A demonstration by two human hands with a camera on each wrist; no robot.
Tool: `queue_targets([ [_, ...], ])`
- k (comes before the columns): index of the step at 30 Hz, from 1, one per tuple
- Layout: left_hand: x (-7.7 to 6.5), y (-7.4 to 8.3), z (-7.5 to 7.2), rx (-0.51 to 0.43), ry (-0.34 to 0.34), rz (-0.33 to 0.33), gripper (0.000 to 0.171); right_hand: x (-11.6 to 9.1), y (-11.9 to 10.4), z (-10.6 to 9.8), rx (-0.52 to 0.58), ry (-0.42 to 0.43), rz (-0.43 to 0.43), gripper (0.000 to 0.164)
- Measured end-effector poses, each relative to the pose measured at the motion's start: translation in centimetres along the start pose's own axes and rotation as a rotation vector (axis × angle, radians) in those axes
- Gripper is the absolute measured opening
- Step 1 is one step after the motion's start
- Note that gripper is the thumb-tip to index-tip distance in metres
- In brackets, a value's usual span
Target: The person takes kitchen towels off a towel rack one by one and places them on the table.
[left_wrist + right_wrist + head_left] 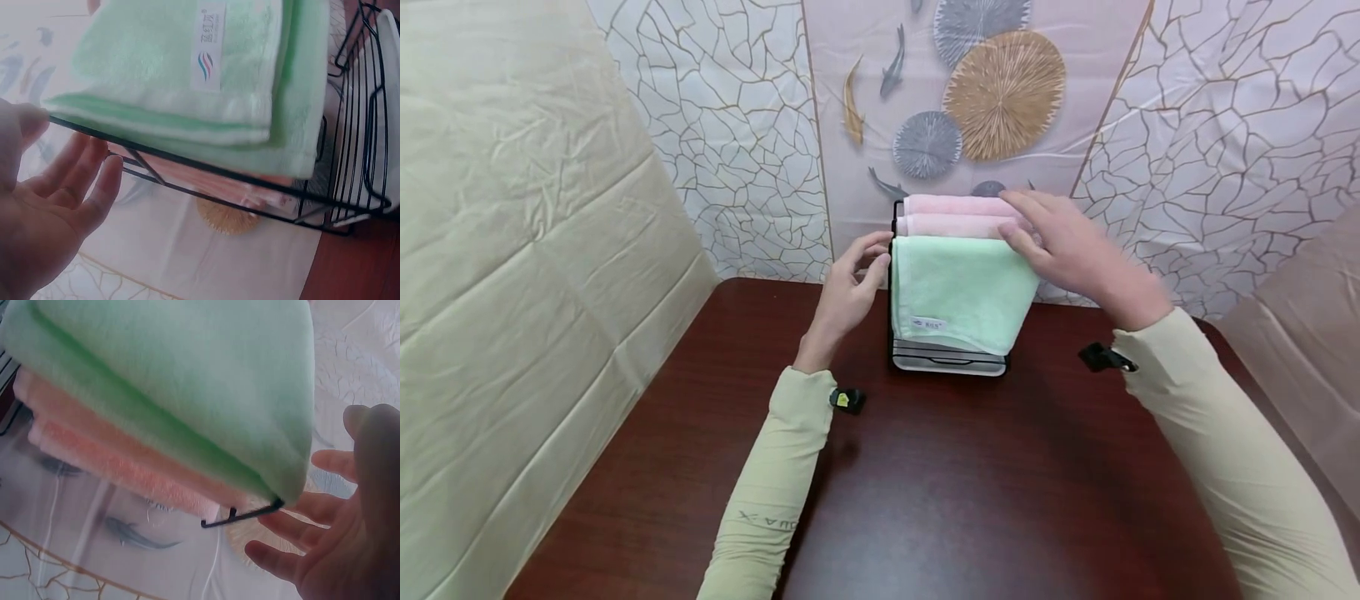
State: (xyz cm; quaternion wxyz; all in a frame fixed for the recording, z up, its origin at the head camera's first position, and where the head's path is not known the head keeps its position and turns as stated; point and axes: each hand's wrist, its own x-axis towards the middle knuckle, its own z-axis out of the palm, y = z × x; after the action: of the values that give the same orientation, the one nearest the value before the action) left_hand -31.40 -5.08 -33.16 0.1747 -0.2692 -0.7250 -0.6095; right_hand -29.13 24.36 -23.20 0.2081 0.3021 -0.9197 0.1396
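A black wire rack (950,362) stands at the back of the table, holding folded towels in a row. In front hangs a light green towel (962,287) with a white label (208,50); behind it are two pink towels (955,205). At the rack's left side my left hand (848,287) has its thumb and relaxed fingers right at the wire (187,164), seen close in the left wrist view. My right hand (1071,250) is over the towels' upper right corner, fingers spread. In the right wrist view, its fingertips lie beside the green towel's corner and the rack's wire end (244,515).
The dark red-brown table (925,483) extends in front of the rack. Close behind it hangs a patterned cloth (760,125) with fish and round motifs. Plain beige cloth (550,208) walls the left side, and another cloth (1300,325) walls the right.
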Motion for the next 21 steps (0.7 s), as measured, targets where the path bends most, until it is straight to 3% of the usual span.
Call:
queue_targets([
  [6,-0.6,1.2,0.5,-0.123,0.077,-0.019,0.032,0.2,-0.5,0.6,-0.015,-0.039,0.014,0.050],
  [11,-0.6,-0.6,1.0,-0.130,0.106,-0.001,0.027,0.5,-0.9,0.9,-0.040,-0.056,-0.007,0.044],
  [16,-0.9,-1.7,1.5,-0.081,0.137,0.030,0.023,0.9,-1.6,1.3,-0.055,-0.018,-0.044,0.035],
  [21,-1.2,-0.2,1.7,0.000,0.162,0.025,0.023,1.4,-2.3,2.2,-0.034,-0.033,-0.084,0.030],
])
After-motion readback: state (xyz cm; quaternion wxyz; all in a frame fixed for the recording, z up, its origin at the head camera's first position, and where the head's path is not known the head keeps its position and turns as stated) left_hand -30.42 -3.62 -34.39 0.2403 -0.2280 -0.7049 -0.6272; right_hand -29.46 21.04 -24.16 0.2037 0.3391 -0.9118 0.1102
